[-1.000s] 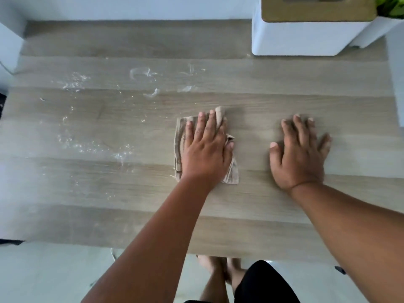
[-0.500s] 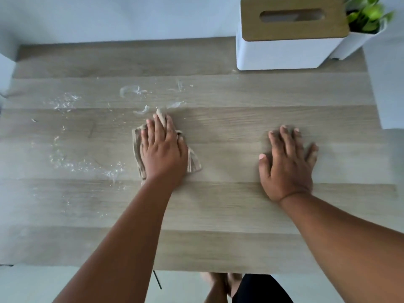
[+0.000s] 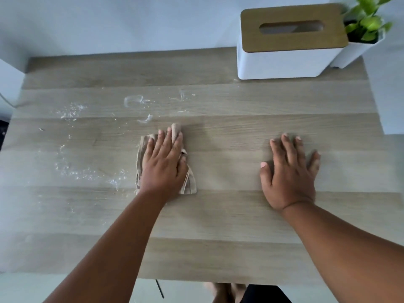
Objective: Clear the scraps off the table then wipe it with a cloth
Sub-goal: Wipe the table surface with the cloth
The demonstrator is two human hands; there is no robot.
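On the wooden table (image 3: 218, 215), head view: left hand (image 3: 164, 165) lies flat, fingers straight, pressing a folded beige cloth (image 3: 189, 182) near the table's middle. Right hand (image 3: 288, 173) rests palm down on bare wood, fingers spread, holding nothing, well apart from the cloth. White smears and crumbs (image 3: 87, 171) lie left of the cloth. Tissue box (image 3: 284, 60) and potted plant (image 3: 365, 25) stand at the far right corner.

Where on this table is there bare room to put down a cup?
Bare wood lies between the cloth under the left hand and the flat right hand, and along the near edge of the table. The left part carries white residue. The far right corner is crowded by the tissue box and potted plant.
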